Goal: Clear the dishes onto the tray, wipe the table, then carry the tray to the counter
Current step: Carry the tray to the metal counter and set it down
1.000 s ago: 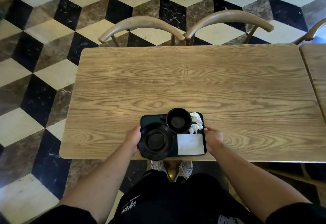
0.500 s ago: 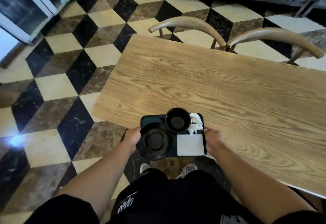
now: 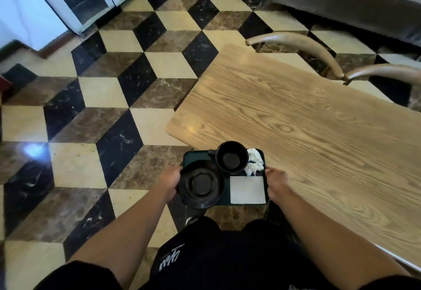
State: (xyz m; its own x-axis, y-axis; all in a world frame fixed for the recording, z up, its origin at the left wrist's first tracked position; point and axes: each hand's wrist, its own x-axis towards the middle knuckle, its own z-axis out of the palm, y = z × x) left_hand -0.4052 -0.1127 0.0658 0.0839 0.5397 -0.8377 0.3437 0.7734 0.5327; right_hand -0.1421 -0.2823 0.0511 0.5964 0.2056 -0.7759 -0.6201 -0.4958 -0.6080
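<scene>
Seen from a camera on a person's head, looking down past two bare forearms. Both hands hold a small dark tray (image 3: 196,156) at waist height, clear of the wooden counter (image 3: 307,130) that stretches away to the right. The left hand (image 3: 169,181) grips the tray's left short edge, partly hidden under the rim of a black saucer (image 3: 201,184) that overhangs that side. The right hand (image 3: 276,182) grips the right short edge, thumb over the rim. The tray's long axis runs left to right between the two hands, so each hand is equally near its own end and the load sits centred in front of the body. On the tray, a black cup (image 3: 232,157) stands at the far edge just behind the saucer, a crumpled white napkin (image 3: 254,160) lies to the cup's right, and a flat white square napkin (image 3: 247,189) fills the near right corner. The tray hangs over a checkered floor (image 3: 102,111) of cream, brown and black tiles, beside the counter's near left corner. Two curved wooden chair backs (image 3: 319,54) stand at the counter's far side. Judging by this, clearing and wiping appear finished and carrying is under way; no destination surface can be made out for certain. The overhanging saucer looks the likeliest thing to slide if the tray tips leftward.
</scene>
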